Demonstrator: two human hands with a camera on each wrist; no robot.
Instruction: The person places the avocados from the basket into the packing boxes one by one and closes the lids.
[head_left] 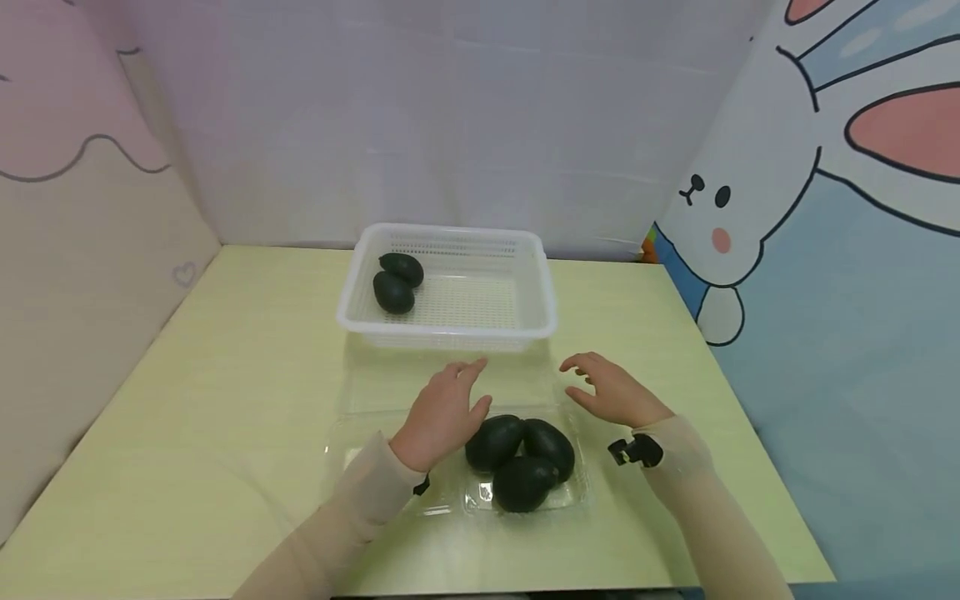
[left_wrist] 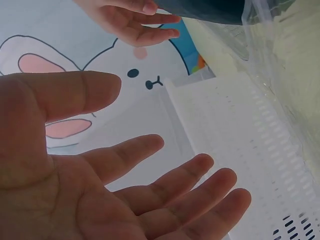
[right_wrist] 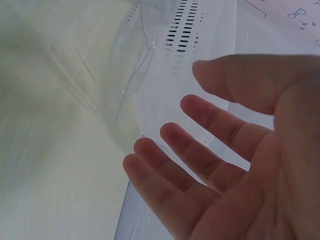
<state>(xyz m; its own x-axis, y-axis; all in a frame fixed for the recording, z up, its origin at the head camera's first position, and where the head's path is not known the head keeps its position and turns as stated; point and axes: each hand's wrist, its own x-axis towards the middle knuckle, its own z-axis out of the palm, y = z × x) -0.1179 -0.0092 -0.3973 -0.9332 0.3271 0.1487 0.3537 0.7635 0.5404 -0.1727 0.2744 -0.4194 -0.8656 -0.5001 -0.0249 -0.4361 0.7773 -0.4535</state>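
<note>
My left hand (head_left: 442, 412) hovers over the clear plastic clamshell box (head_left: 576, 500), fingers extended and thumb spread, holding nothing. Three dark green avocados (head_left: 525, 483) lie grouped in the right half of that box, just right of my left wrist. Beyond the box's right side, my right hand (head_left: 617, 392) is held with its fingers slightly bent and nothing in it. Both palms, seen in the wrist views, are bare. Farther back stands a white perforated basket (head_left: 450, 333) with two more avocados (head_left: 393, 292) against its left side.
The pale yellow tabletop (head_left: 187, 417) extends on both sides of the basket and box. White fabric (head_left: 450, 125) hangs behind the table. A wall with a cartoon rabbit (head_left: 735, 242) borders the right side, and another printed wall (head_left: 90, 292) the left.
</note>
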